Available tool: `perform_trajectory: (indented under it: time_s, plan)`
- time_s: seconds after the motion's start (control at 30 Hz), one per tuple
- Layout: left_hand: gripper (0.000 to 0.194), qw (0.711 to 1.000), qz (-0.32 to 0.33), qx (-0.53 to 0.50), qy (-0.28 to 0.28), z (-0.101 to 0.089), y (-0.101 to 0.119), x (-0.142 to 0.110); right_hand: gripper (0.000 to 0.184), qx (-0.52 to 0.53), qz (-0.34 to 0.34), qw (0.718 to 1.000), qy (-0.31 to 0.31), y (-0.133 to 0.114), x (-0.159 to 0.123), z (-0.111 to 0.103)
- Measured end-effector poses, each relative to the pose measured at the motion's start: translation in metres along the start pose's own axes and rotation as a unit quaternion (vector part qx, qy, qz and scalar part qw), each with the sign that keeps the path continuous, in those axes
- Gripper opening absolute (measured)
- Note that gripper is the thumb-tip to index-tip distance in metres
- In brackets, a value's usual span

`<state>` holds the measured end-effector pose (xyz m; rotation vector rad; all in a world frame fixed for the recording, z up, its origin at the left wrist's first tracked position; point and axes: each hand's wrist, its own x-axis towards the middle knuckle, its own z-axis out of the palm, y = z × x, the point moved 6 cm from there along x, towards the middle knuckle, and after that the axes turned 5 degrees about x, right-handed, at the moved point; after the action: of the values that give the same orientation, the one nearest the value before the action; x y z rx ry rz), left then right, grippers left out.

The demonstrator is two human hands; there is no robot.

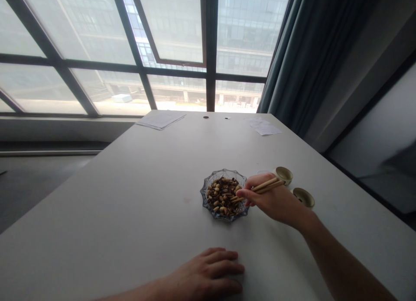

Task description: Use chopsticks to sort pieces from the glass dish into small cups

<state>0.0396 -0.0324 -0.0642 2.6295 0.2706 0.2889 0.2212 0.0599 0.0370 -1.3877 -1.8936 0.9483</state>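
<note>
My right hand (264, 195) is closed around a pair of wooden chopsticks (264, 186). Their tips reach down into a clear, scalloped glass bowl (205, 201), among a mix of pale nuts and thin dark brown pieces (225, 195). Whether the tips pinch a piece cannot be made out. Palm down on the white table, my left hand (211, 270) lies in front of the bowl with its fingers stretched out, holding nothing. Beyond my right wrist are two small greenish cups, one farther back (284, 174) and one nearer (303, 197), the nearer one with something dark inside.
The white table (130, 205) stretches toward large windows (178, 28). Stacked paper sheets (160, 119) lie at its far left, and more paper (264, 126) at its far right. Two small round holes sit near the far edge. A dark curtain (302, 54) hangs at right.
</note>
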Motion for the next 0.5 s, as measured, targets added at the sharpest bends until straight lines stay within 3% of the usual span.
perform_trajectory:
  time_s: [0.3,0.4,0.5]
  plan:
    - [0.028,1.0,0.001,-0.005,0.009,0.002,-0.002,-0.001,0.039,-0.038,0.006,0.999,0.038,-0.01,-0.011,-0.023]
    - [0.027,1.0,0.001,-0.006,0.008,0.0,-0.001,-0.001,0.039,-0.046,0.039,0.996,0.07,-0.014,-0.025,-0.046]
    - [0.026,1.0,-0.002,-0.001,0.001,-0.002,0.0,0.0,0.041,-0.081,0.06,0.983,0.153,-0.012,-0.044,-0.085]
